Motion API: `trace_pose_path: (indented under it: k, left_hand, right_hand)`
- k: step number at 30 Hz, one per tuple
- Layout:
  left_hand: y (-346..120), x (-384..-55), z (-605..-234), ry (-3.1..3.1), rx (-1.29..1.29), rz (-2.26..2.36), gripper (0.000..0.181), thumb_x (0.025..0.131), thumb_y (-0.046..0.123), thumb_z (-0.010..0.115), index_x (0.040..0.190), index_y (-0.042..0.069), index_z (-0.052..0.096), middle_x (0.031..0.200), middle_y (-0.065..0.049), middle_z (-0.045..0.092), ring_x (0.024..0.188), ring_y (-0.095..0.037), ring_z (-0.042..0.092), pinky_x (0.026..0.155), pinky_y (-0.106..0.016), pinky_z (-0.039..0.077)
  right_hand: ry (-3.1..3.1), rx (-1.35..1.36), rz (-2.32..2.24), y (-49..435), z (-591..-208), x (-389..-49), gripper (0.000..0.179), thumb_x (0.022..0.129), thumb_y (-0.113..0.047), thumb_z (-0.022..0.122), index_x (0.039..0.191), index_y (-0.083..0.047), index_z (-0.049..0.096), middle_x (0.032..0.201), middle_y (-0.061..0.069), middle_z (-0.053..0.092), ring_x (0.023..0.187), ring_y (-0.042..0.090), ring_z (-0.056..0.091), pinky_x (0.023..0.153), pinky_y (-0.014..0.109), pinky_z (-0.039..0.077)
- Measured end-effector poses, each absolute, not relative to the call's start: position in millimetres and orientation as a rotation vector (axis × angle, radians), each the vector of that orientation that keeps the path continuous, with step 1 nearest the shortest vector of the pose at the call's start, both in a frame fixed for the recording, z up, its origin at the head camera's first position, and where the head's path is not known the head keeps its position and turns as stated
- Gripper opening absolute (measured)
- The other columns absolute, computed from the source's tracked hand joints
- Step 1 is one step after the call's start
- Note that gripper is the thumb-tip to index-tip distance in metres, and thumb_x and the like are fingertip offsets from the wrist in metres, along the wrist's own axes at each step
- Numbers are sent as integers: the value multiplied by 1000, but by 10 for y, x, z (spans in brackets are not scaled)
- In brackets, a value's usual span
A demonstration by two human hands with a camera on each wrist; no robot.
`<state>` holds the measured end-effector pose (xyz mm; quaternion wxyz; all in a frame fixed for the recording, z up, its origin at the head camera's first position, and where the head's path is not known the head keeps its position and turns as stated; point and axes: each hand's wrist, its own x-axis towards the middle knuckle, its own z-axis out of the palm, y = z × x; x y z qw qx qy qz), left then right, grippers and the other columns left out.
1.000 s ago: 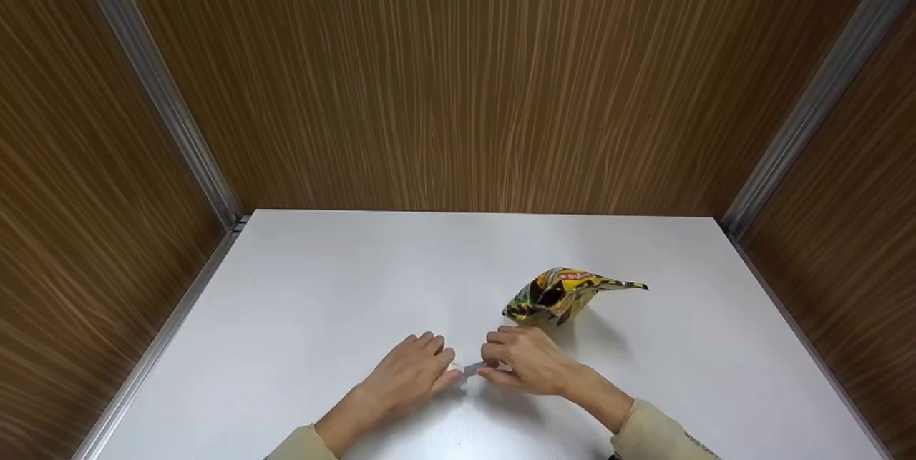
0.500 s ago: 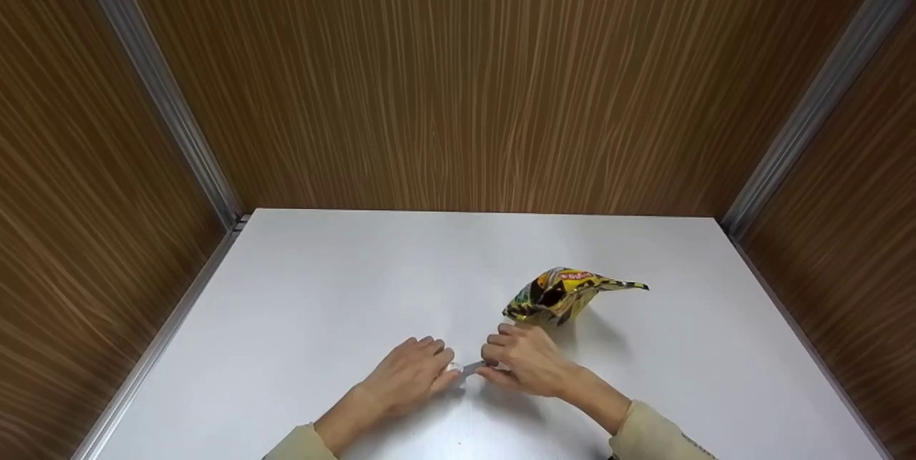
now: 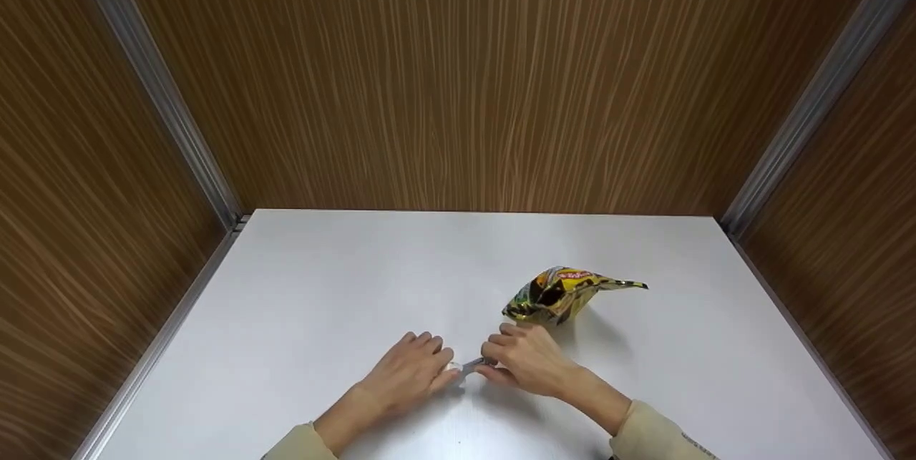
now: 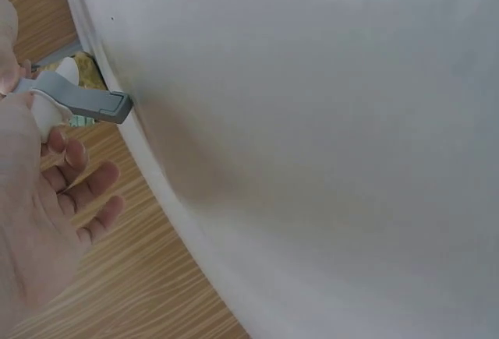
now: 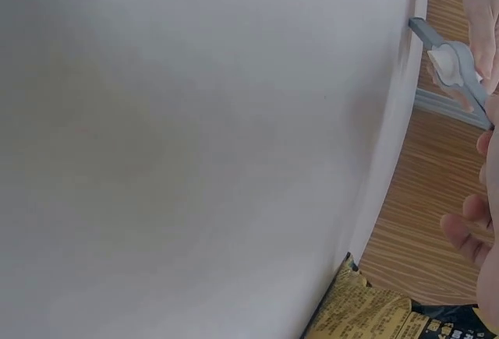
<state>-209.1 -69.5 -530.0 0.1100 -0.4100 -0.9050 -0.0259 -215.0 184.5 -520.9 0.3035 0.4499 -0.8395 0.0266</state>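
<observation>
A small bag clip (image 3: 472,365) with a grey bar and a white rounded middle spans the gap between my two hands, low over the table. My left hand (image 3: 411,374) pinches its white part between thumb and forefinger; the other fingers are loosely bent in the left wrist view. On the other side, my right hand (image 3: 529,360) grips the grey end with curled fingers and thumb, which hide that end. The bar's free grey end (image 4: 117,107) sticks out past the left thumb. Just beyond the right knuckles stands a yellow-and-black snack bag (image 3: 565,295), its narrow end pointing right.
The white tabletop (image 3: 343,267) is enclosed by wood-grain panels (image 3: 458,88) at the back and both sides. Grey metal posts (image 3: 164,88) run up the corners. The snack bag is the nearest object to the right hand.
Both hands keep almost the same place and grip. The clip's grey bar has turned slightly, with more of a darker edge showing by the right fingers. The snack bag has stayed put.
</observation>
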Motion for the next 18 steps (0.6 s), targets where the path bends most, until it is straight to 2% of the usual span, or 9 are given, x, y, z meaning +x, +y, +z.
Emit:
trace_pose_path:
  k: [5,12,18]
  left_hand:
    - [-689,-2106,-5295,-2693,-1201,-88,42,103,52,22,85,24,48,79,8,41,72,-9,34,64,-22,26]
    - [-704,-2116,-5311,-2698,-1178,-69,42,103,53,23,86,24,49,80,8,42,73,-9,35,63,-23,26]
    - [-761,-2137,-5329,-2702,-1135,-60,43,103,53,25,90,22,53,82,6,46,75,-11,38,64,-25,30]
  right_hand:
    - [-2267,1124,35,1871,-5199,-2109,34,89,-55,60,73,-26,56,65,-15,55,58,6,48,48,20,33]
    - [-2334,1076,67,1853,-5202,-2043,33,90,-54,59,76,-25,60,66,-13,55,58,5,49,50,20,33]
    - [-2346,1081,72,1818,-5202,-2012,30,90,-44,63,68,-24,55,61,-13,52,55,3,44,49,18,29]
